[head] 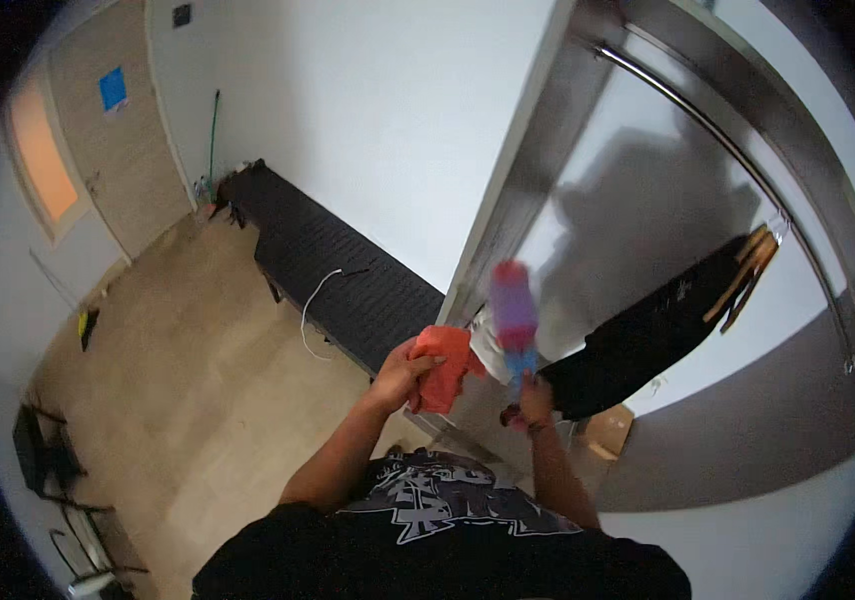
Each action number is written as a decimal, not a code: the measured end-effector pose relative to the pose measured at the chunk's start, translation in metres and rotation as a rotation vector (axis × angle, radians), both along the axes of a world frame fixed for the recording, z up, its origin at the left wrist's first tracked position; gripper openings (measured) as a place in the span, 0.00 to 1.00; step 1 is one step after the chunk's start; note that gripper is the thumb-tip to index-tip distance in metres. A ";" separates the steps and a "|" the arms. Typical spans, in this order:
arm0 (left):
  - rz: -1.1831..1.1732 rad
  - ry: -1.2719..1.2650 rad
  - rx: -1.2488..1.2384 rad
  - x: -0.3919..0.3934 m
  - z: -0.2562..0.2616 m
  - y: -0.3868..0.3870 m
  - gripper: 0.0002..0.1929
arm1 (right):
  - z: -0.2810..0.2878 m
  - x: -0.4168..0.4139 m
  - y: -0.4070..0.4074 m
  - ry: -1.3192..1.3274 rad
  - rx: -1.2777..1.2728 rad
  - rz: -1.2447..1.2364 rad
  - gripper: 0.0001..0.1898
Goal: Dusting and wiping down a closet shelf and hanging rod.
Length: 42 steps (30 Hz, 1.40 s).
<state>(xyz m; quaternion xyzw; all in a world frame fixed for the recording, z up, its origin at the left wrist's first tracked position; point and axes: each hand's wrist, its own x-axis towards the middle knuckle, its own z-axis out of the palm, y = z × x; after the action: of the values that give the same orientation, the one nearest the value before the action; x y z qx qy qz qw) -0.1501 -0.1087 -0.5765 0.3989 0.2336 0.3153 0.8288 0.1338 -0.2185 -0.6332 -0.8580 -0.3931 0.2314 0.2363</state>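
Observation:
My left hand (400, 375) grips a folded orange-red cloth (445, 369) in front of my chest. In my right hand (536, 401) is what looks like a fluffy duster (514, 306), coloured pink, purple and blue. It points up and away from me and is blurred. The duster partly hides a white bag or cloth (489, 346) just behind it. Both hands are near the open front of a grey-framed wardrobe recess. A black garment (645, 330) hangs in the recess, to the right of my right hand.
A metal clothes rail (727, 142) crosses the recess, with wooden hangers (746, 274) on it. A long black bench (345, 262) bearing a white cable (311, 300) runs along the wall. A brown box-like object (607, 433) lies low in the recess. Black chairs (49, 454) stand at left, near a door (101, 142).

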 end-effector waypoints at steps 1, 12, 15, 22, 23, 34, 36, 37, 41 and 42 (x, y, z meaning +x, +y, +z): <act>0.003 0.006 -0.010 0.005 0.003 0.000 0.18 | 0.031 -0.028 0.000 0.023 -0.051 -0.029 0.31; -0.120 -0.104 -0.035 0.013 0.001 -0.022 0.19 | 0.041 -0.064 0.040 -0.176 0.464 0.174 0.20; -0.098 -0.102 -0.101 0.001 -0.012 -0.023 0.23 | 0.034 -0.084 0.032 -0.052 0.288 0.206 0.25; -0.184 0.016 -0.074 -0.012 -0.032 -0.025 0.26 | -0.041 -0.069 0.026 0.387 0.318 0.281 0.21; -0.179 0.020 -0.070 -0.015 -0.036 -0.027 0.26 | -0.050 -0.074 0.021 0.391 0.322 0.286 0.21; -0.328 0.068 -0.014 -0.001 -0.017 -0.039 0.23 | -0.004 -0.073 0.002 0.377 0.488 0.161 0.22; -0.279 0.026 -0.059 -0.001 -0.004 -0.040 0.20 | 0.012 -0.067 0.018 0.345 0.579 0.093 0.19; -0.236 -0.004 -0.096 -0.004 0.003 -0.041 0.17 | 0.029 -0.068 0.028 0.320 0.682 0.017 0.17; -0.288 -0.065 -0.097 -0.024 -0.008 -0.027 0.17 | 0.089 -0.072 0.073 0.541 0.649 0.261 0.17; -0.196 -0.092 -0.076 -0.026 -0.016 -0.025 0.17 | 0.095 -0.075 0.087 0.659 0.644 0.190 0.17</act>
<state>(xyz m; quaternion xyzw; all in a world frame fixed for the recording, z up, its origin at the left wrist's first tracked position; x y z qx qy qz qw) -0.1757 -0.1337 -0.5927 0.3731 0.1670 0.2414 0.8801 0.0588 -0.1314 -0.5384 -0.5818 -0.4257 0.3784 0.5806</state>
